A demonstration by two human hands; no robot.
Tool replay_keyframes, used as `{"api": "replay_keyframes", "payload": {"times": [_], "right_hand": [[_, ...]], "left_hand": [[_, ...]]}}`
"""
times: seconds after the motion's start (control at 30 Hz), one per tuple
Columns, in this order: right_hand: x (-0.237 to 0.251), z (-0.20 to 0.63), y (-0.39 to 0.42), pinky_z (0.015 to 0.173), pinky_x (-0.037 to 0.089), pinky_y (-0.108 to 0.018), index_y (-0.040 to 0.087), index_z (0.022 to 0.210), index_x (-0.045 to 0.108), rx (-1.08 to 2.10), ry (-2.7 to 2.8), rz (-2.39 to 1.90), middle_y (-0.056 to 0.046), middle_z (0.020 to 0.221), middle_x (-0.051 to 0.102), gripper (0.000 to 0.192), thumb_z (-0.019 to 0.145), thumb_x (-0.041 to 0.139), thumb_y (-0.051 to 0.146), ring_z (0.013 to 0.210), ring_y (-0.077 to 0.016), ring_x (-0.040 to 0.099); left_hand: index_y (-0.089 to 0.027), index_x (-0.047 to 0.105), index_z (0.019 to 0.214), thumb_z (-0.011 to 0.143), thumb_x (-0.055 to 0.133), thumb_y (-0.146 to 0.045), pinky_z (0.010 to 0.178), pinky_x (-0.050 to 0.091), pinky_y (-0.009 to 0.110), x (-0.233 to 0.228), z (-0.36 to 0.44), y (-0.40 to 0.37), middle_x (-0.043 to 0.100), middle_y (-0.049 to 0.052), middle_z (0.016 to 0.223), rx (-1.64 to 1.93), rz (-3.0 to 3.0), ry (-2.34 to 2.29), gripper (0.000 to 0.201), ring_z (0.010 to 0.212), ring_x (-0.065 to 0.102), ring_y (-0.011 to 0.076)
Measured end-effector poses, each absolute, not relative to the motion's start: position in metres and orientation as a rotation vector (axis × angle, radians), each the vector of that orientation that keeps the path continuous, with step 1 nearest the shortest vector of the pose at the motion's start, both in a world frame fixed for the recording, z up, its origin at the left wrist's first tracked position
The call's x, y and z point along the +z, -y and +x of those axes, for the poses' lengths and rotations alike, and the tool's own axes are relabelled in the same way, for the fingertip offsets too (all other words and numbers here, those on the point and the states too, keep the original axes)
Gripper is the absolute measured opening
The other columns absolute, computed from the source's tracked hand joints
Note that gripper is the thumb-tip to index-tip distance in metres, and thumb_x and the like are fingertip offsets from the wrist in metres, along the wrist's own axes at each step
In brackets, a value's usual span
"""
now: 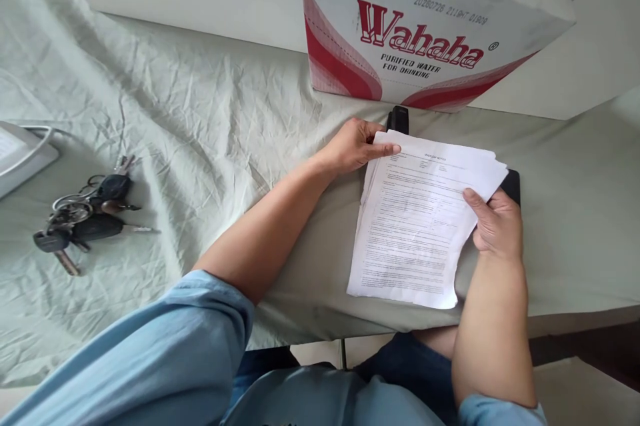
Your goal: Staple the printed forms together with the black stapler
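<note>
A stack of printed white papers (pixel 415 226) lies on the cloth-covered table (pixel 210 126), slightly fanned at the top. My left hand (pixel 356 144) pinches the stack's top left corner, thumb on the top sheet. My right hand (pixel 495 221) grips the stack's right edge, thumb on top and fingers beneath. A black object (pixel 399 120), possibly a stapler, pokes out from behind the top of the papers, and a black flat thing (pixel 513 185) shows under the right corner.
A white and red Wahaha water carton (pixel 425 26) stands at the back against the wall. A bunch of keys with black fobs (pixel 85 216) lies at the left. A white device with a cable (pixel 20 156) sits at the far left edge.
</note>
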State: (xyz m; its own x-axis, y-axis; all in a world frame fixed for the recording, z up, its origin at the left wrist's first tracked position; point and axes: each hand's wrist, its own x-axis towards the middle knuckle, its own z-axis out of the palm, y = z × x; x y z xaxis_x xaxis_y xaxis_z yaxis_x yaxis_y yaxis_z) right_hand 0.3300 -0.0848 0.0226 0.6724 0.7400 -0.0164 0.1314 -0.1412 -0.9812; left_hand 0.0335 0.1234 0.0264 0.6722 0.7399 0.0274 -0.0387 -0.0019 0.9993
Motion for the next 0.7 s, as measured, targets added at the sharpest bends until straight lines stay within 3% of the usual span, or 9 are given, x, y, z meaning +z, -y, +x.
{"api": "replay_keyframes", "payload": {"times": [0.17, 0.27, 0.37, 0.7], "right_hand": [[0.031, 0.331, 0.081, 0.127, 0.067, -0.064, 0.021, 0.101, 0.092, 0.489, 0.72, -1.66, -0.007, 0.1, 0.093, 0.06, 0.062, 0.118, 0.059, 0.113, -0.0333, 0.088], [0.038, 0.333, 0.082, 0.127, 0.067, -0.063, 0.02, 0.097, 0.093, 0.435, 0.709, -1.664, -0.008, 0.1, 0.093, 0.057, 0.062, 0.117, 0.057, 0.111, -0.032, 0.086], [0.041, 0.333, 0.081, 0.123, 0.068, -0.061, 0.02, 0.096, 0.093, 0.363, 0.692, -1.657, -0.008, 0.101, 0.093, 0.054, 0.061, 0.116, 0.055, 0.104, -0.0291, 0.084], [0.043, 0.331, 0.072, 0.089, 0.069, -0.047, 0.024, 0.082, 0.082, 0.079, 0.692, -1.573, -0.001, 0.085, 0.082, 0.056, 0.055, 0.112, 0.064, 0.082, -0.0211, 0.068]], "left_hand": [[-0.025, 0.044, 0.069, 0.099, 0.096, -0.069, 0.058, 0.018, 0.031, 0.03, 0.033, -0.121, 0.034, -0.007, 0.066, 0.715, 1.37, -0.625, 0.074, 0.062, 0.028, 0.0066], [-0.022, 0.056, 0.075, 0.108, 0.085, -0.034, 0.057, 0.023, 0.029, 0.035, 0.032, -0.12, 0.041, -0.008, 0.063, 0.654, 1.269, -0.621, 0.045, 0.054, 0.036, 0.0056], [-0.019, 0.068, 0.084, 0.105, 0.071, -0.01, 0.055, 0.026, 0.027, 0.043, 0.031, -0.118, 0.049, -0.009, 0.061, 0.598, 1.26, -0.679, 0.022, 0.05, 0.042, 0.0058], [-0.019, 0.06, 0.07, 0.11, 0.061, -0.008, 0.054, 0.028, 0.027, 0.058, 0.031, -0.114, 0.052, -0.006, 0.061, 0.581, 1.327, -0.761, 0.042, 0.048, 0.045, 0.0044]]}}
